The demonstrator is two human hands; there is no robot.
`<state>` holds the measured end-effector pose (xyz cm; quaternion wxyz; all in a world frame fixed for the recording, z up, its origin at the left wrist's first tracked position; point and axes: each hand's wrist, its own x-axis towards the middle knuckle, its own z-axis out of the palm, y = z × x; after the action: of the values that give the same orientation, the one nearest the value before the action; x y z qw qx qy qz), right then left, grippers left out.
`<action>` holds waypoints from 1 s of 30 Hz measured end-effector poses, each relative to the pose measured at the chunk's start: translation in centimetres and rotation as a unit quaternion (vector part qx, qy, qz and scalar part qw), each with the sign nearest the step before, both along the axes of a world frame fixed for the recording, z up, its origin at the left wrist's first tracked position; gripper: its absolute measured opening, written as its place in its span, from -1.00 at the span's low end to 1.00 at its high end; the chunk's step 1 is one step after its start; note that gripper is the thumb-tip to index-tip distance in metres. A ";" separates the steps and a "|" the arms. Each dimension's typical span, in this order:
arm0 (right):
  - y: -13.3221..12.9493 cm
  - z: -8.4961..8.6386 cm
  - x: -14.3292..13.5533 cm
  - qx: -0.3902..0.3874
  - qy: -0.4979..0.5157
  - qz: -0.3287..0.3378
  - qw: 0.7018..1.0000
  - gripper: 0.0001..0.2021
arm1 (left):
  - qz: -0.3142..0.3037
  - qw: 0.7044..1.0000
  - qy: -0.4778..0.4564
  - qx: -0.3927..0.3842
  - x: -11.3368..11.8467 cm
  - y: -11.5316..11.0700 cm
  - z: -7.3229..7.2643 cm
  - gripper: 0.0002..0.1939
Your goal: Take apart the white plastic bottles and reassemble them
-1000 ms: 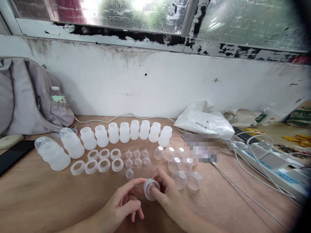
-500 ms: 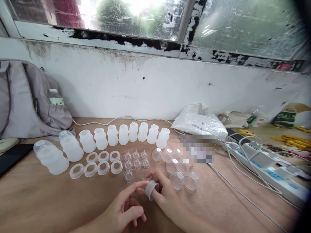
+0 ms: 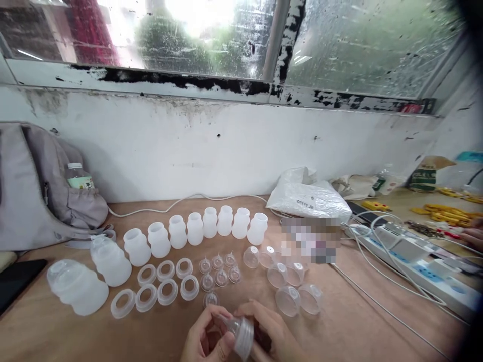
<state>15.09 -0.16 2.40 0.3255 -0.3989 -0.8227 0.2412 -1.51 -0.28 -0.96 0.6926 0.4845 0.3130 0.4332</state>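
Note:
My left hand [image 3: 206,337] is closed, pinching the clear teat [image 3: 232,327] that sticks out of a translucent screw ring [image 3: 245,339]. My right hand [image 3: 275,332] grips that ring from the other side; some of its fingers are hidden behind it. Just beyond my hands lies a loose teat [image 3: 211,299], with more clear teats [image 3: 222,276] in short rows behind it. Several screw rings [image 3: 167,291] lie flat to the left. Clear dome caps [image 3: 288,300] are grouped to the right of the teats.
Open white bottles [image 3: 194,229] stand in a curved row at the back; two capped bottles [image 3: 77,286] are at its left end. A grey backpack [image 3: 49,186] rests far left. White cables and a power strip [image 3: 415,266] lie right, near a plastic bag [image 3: 309,198] and another person's hand [image 3: 473,234].
My left hand has closed on the teat in the ring, where it was open beside it. Both hands sit lower in view as the camera tilted up. Another person's hand appears far right.

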 end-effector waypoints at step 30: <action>-0.8 -0.3 0.4 0.057 0.033 -0.017 0.998 -0.70 | 0.339 0.617 0.688 0.178 -8.2 3.6 8.0 -0.30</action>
<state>15.49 -1.01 2.05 0.3788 -0.3855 -0.8169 0.2014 -9.75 3.36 7.07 -0.0212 0.6143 0.7561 0.2248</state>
